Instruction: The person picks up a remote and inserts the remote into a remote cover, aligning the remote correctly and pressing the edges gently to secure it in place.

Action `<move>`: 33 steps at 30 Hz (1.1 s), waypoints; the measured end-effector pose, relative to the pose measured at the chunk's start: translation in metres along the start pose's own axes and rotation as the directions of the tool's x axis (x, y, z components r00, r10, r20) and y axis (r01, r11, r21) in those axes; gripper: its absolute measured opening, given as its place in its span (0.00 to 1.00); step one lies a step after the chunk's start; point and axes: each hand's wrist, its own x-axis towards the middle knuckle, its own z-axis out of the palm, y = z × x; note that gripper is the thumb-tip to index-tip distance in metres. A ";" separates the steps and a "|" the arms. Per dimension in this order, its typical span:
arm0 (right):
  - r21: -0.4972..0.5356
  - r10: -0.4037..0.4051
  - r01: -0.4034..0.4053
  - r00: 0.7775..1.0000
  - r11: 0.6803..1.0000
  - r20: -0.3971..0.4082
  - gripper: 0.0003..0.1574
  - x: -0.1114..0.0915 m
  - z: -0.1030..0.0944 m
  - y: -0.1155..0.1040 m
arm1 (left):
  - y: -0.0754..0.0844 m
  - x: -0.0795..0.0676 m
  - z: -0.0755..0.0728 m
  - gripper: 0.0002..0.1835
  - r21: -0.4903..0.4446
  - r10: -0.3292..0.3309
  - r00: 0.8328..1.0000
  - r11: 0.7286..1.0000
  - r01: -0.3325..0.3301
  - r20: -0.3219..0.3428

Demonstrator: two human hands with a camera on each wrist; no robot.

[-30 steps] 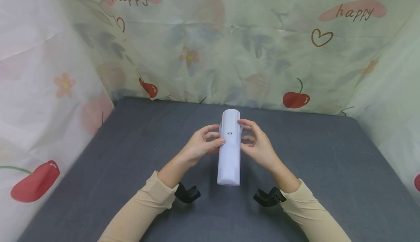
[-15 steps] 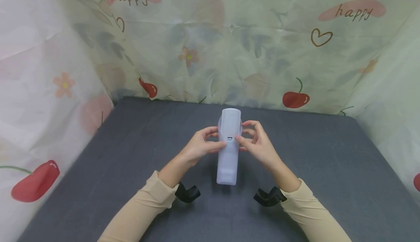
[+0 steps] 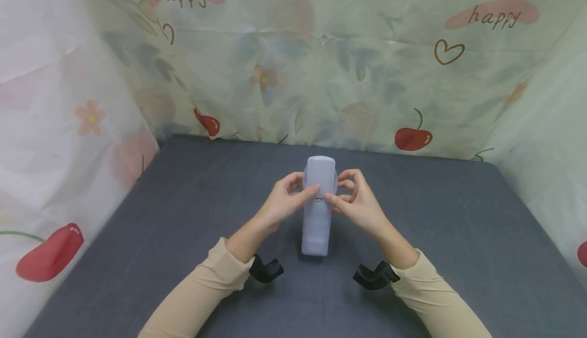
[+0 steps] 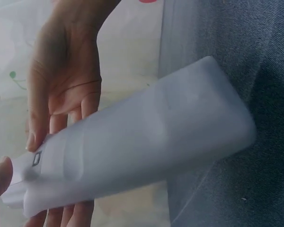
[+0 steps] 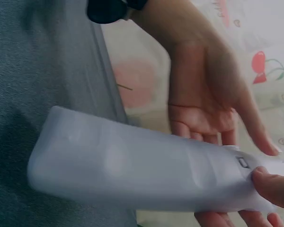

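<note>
Both hands hold a long white plastic device point(image 3: 316, 231) above the table in the head view. It has a rounded rectangular lower end, a small dark-edged slot on the near face and a wider, partly see-through part behind its upper end. My left hand point(image 3: 283, 200) grips the left side, thumb on the near face just above the slot point(image 4: 36, 158). My right hand point(image 3: 366, 206) pinches the right side, thumb beside the slot and fingers behind. Both wrist views show the plain casing point(image 5: 118, 161) up close; its far side is hidden.
A dark grey cloth-covered table point(image 3: 206, 185) lies beneath the hands. Patterned fabric point(image 3: 293, 88) with cherries, hearts and lettering closes off the back and both sides. Black curved wrist mounts point(image 3: 267, 270) stick out below each wrist.
The device has tilted, its upper end now lower in the head view. My right thumb has come onto the near face beside the slot, and my left thumb has slid up above it.
</note>
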 end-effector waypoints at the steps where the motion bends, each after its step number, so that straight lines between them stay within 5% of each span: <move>1: 0.000 -0.002 0.002 1.000 1.000 0.009 0.28 0.000 0.000 0.000 | 0.001 0.000 0.001 0.21 -0.001 0.012 1.000 1.000 -0.012 -0.010; 15: -0.037 -0.011 0.013 0.998 0.999 0.057 0.20 0.000 -0.006 0.001 | 0.005 -0.004 0.006 0.22 0.015 0.177 0.981 0.984 -0.176 -0.081; 22: -0.117 -0.091 0.087 0.996 0.989 -0.027 0.21 -0.002 -0.003 -0.001 | 0.005 -0.006 0.007 0.23 0.019 0.198 0.979 0.980 -0.197 -0.053; 27: -0.258 -0.161 0.140 0.985 0.956 -0.066 0.23 -0.001 0.000 0.000 | 0.004 -0.006 0.007 0.23 0.016 0.190 0.981 0.982 -0.190 -0.041; 33: -0.437 -0.281 0.206 0.953 0.876 -0.112 0.18 0.000 0.003 0.001 | 0.002 -0.006 0.007 0.24 0.020 0.194 0.981 0.981 -0.193 -0.031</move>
